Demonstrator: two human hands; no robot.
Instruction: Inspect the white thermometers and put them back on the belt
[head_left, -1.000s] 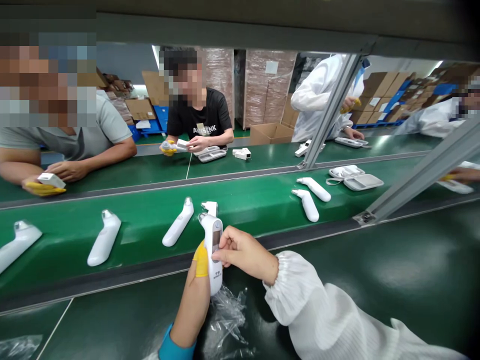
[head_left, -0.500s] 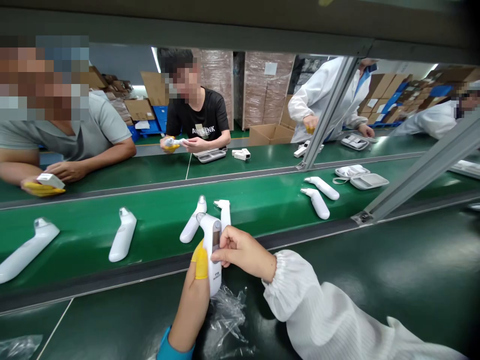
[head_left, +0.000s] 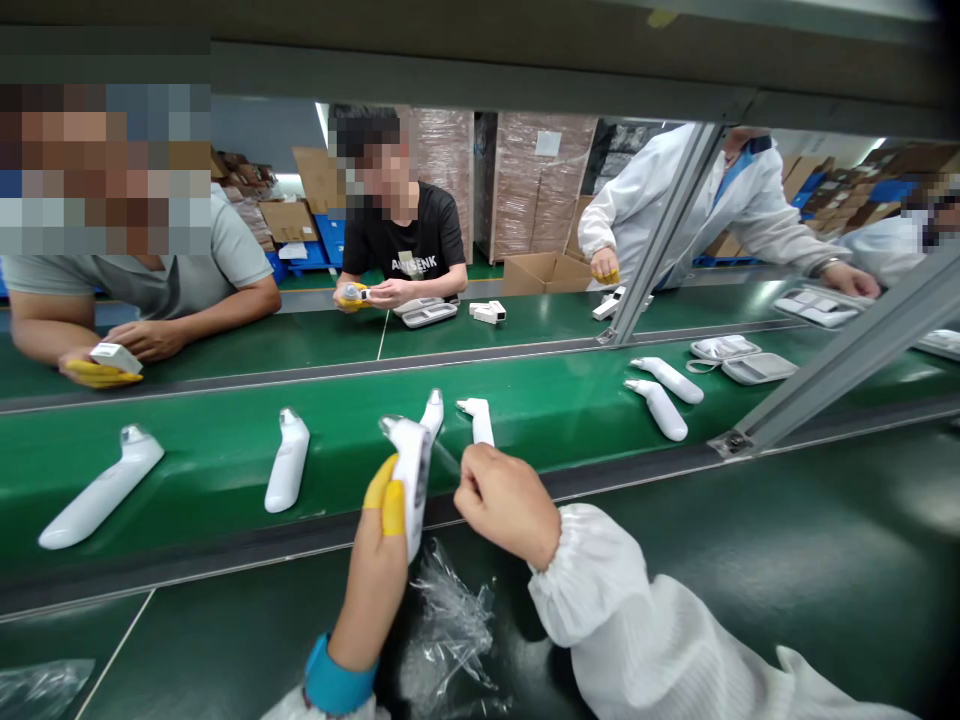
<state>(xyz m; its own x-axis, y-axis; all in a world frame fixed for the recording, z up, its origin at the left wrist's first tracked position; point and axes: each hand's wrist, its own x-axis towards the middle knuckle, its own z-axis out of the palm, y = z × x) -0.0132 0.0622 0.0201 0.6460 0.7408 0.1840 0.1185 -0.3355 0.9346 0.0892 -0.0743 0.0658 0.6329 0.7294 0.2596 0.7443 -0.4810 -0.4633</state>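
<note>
My left hand [head_left: 384,520], with yellow finger covers, is wrapped round a white ear thermometer [head_left: 413,450], held upright with its clear tip up and its display side turned to the right. My right hand [head_left: 506,500] is a little to the right, fingers curled together; a thin clear film [head_left: 448,461] seems to stretch from its fingertips towards the thermometer. Behind them on the green belt lie another thermometer [head_left: 433,410], partly hidden, and one more [head_left: 477,418] just beyond my right hand. Crumpled clear plastic [head_left: 454,620] lies on the table below my hands.
More thermometers lie on the belt [head_left: 202,430], such as one at left [head_left: 101,490] and one at right [head_left: 660,410]. An open case [head_left: 757,367] is near a slanted metal post [head_left: 810,360]. Several people work across the belt. A plastic bag [head_left: 45,685] lies at lower left.
My right hand has come away from the thermometer's display to the right. My left hand has moved slightly left and turned the thermometer. The thermometers on the belt appear further right.
</note>
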